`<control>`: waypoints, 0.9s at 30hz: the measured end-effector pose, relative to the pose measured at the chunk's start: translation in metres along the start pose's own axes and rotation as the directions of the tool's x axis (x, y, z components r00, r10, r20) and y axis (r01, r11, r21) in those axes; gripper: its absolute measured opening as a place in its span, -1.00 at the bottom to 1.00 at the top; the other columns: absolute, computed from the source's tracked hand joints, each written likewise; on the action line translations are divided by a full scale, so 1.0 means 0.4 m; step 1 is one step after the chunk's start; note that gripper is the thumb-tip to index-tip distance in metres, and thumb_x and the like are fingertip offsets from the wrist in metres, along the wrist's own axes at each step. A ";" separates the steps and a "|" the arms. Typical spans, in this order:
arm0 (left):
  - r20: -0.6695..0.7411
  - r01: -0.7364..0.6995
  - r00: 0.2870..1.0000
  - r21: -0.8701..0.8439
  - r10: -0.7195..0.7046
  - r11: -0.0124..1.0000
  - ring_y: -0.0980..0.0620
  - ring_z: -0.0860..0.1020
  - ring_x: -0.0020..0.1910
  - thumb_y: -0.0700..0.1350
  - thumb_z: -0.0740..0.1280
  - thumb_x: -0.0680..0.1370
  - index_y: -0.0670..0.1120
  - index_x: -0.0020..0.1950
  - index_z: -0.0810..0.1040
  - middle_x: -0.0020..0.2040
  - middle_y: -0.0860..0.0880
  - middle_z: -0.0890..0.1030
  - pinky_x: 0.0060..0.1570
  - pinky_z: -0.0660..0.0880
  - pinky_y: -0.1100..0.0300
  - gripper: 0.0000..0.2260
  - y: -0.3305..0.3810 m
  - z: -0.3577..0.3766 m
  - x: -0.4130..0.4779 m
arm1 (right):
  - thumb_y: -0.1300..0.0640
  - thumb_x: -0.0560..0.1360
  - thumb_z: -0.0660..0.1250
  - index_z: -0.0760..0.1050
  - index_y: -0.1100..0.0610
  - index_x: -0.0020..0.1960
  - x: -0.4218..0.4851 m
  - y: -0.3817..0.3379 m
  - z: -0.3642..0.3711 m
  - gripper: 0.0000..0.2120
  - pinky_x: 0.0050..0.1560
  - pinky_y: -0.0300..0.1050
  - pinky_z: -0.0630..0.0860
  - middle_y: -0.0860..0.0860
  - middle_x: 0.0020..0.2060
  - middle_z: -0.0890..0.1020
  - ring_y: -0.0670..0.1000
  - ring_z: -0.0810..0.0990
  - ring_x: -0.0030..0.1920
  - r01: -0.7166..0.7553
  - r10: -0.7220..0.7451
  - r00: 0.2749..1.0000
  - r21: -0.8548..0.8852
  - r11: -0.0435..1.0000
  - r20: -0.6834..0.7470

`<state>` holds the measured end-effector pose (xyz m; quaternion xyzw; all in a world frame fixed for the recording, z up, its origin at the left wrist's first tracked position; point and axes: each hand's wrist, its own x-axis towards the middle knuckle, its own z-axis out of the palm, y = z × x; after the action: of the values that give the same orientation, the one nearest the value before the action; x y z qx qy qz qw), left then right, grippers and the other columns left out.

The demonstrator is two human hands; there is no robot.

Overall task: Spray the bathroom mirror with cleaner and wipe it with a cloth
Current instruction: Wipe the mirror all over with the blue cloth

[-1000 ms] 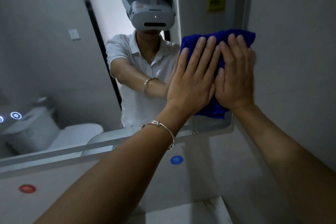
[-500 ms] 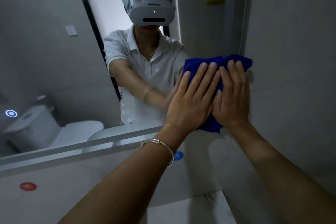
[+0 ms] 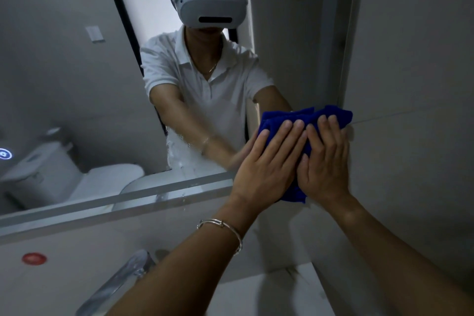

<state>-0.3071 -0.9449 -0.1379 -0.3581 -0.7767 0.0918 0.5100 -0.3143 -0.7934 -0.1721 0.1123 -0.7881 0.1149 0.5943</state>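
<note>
A folded blue cloth [image 3: 305,117] lies flat against the lower right corner of the bathroom mirror [image 3: 77,84]. My left hand [image 3: 266,164] and my right hand [image 3: 324,161] press on it side by side with straight fingers. The cloth's lower edge hangs just past the mirror's bottom frame. Wet streaks and droplets show on the glass to the left of the cloth. No spray bottle is in view.
A chrome tap [image 3: 115,287] sticks up below my left forearm. The white wall [image 3: 415,136] meets the mirror's right edge. A red dot [image 3: 34,258] marks the wall under the mirror. The glass reflects a toilet [image 3: 59,177] and a person in a white shirt.
Both hands have slid the cloth down the mirror's right side, from near the reflected head level to the bottom corner. The tap has come into view.
</note>
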 end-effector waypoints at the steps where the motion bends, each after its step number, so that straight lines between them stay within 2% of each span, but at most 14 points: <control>1: 0.006 -0.007 1.000 -0.006 0.007 1.000 -0.09 0.06 0.51 0.02 0.07 0.63 -0.17 0.52 0.08 0.51 -0.14 0.08 0.49 -0.05 -0.04 -0.49 -0.002 -0.003 -0.005 | 0.04 0.62 -0.05 -0.03 0.13 0.52 -0.005 0.003 -0.006 -0.50 0.43 0.26 0.12 0.13 0.50 0.07 0.04 -0.09 0.54 0.026 -0.026 1.000 -0.007 1.000 0.017; 3: 0.035 -0.025 0.999 -0.011 0.025 1.000 -0.08 0.02 0.51 0.10 0.08 0.61 -0.17 0.52 0.06 0.52 -0.13 0.05 0.49 -0.07 -0.04 -0.43 -0.010 -0.010 -0.016 | -0.01 0.59 0.02 -0.14 0.09 0.55 -0.013 0.012 -0.022 -0.39 0.50 0.15 -0.05 0.10 0.52 0.01 0.04 -0.11 0.54 0.093 -0.089 0.992 -0.034 0.995 0.084; 6: 0.079 -0.050 0.996 0.048 0.046 0.998 -0.08 -0.02 0.51 0.14 0.07 0.61 -0.17 0.53 -0.04 0.53 -0.11 -0.03 0.48 -0.13 -0.04 -0.38 -0.013 -0.012 -0.030 | -0.07 0.50 0.15 -0.10 0.14 0.53 -0.016 0.018 -0.048 -0.28 0.51 0.06 -0.20 0.18 0.45 0.11 0.03 -0.17 0.53 0.138 -0.120 0.973 -0.082 0.987 0.197; 10: 0.095 -0.049 0.995 0.120 0.038 0.992 -0.05 -0.07 0.51 0.10 0.16 0.60 -0.16 0.53 -0.08 0.52 -0.07 -0.07 0.47 -0.14 -0.05 -0.34 -0.011 -0.007 -0.039 | -0.17 0.46 0.17 -0.08 0.18 0.49 -0.016 0.003 -0.063 -0.21 0.51 0.04 -0.21 0.18 0.45 0.09 0.06 -0.15 0.53 0.102 -0.077 0.960 -0.080 0.992 0.269; 13: 0.107 -0.083 0.992 0.158 0.067 0.984 -0.06 -0.10 0.51 0.00 0.13 0.61 -0.16 0.54 -0.11 0.53 -0.07 -0.10 0.48 -0.15 -0.05 -0.38 -0.021 -0.011 -0.055 | -0.25 0.42 0.20 -0.05 0.21 0.49 -0.028 -0.010 -0.064 -0.13 0.51 0.05 -0.20 0.21 0.45 0.10 0.12 -0.09 0.52 0.099 -0.064 0.952 -0.100 0.990 0.300; 16: 0.129 -0.122 0.987 0.193 0.098 0.974 -0.09 -0.10 0.51 -0.10 0.05 0.60 -0.16 0.54 -0.13 0.53 -0.11 -0.12 0.47 -0.18 -0.06 -0.43 -0.036 -0.019 -0.085 | -0.11 0.37 0.40 -0.09 0.22 0.49 -0.046 -0.042 -0.046 -0.05 0.51 0.07 -0.19 0.22 0.44 0.11 0.07 -0.23 0.53 0.114 -0.060 0.953 -0.170 0.979 0.297; 18: 0.136 -0.136 0.985 0.211 0.108 0.968 -0.09 -0.11 0.51 -0.10 0.07 0.58 -0.17 0.54 -0.14 0.53 -0.10 -0.12 0.47 -0.17 -0.06 -0.41 -0.051 -0.022 -0.109 | 0.01 0.29 0.49 -0.09 0.23 0.48 -0.059 -0.080 -0.030 0.02 0.49 0.12 -0.15 0.24 0.44 0.10 0.09 -0.24 0.52 0.080 -0.019 0.954 -0.190 0.978 0.298; 20: 0.137 -0.140 0.984 0.222 0.111 0.965 -0.07 -0.11 0.51 -0.11 0.07 0.59 -0.17 0.54 -0.14 0.53 -0.08 -0.13 0.48 -0.16 -0.05 -0.41 -0.072 -0.031 -0.137 | 0.03 0.32 0.43 -0.09 0.24 0.48 -0.066 -0.123 -0.015 -0.05 0.48 0.16 -0.11 0.27 0.43 0.10 0.12 -0.22 0.52 0.079 -0.020 0.961 -0.203 0.976 0.277; 23: 0.155 -0.152 0.981 0.231 0.118 0.961 -0.06 -0.10 0.51 -0.19 -0.10 0.62 -0.16 0.54 -0.11 0.53 -0.07 -0.12 0.48 -0.16 -0.04 -0.52 -0.119 -0.054 -0.182 | 0.00 0.42 0.23 -0.05 0.27 0.48 -0.067 -0.184 0.006 -0.22 0.49 0.18 -0.08 0.29 0.42 0.13 0.16 -0.18 0.53 0.116 -0.062 0.970 -0.219 0.969 0.236; 27: 0.160 -0.142 0.981 0.226 0.107 0.964 -0.06 -0.09 0.51 -0.24 -0.22 0.62 -0.17 0.54 -0.10 0.53 -0.07 -0.10 0.48 -0.16 -0.05 -0.55 -0.185 -0.080 -0.247 | -0.01 0.48 0.21 -0.02 0.27 0.48 -0.065 -0.272 0.034 -0.28 0.48 0.19 -0.05 0.28 0.42 0.16 0.17 -0.14 0.53 0.115 -0.072 0.972 -0.188 0.975 0.222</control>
<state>-0.2917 -1.0703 -0.1573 -0.3354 -0.7712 0.2417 0.4841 -0.2857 -0.8999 -0.1957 0.1011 -0.8487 -0.0056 0.5192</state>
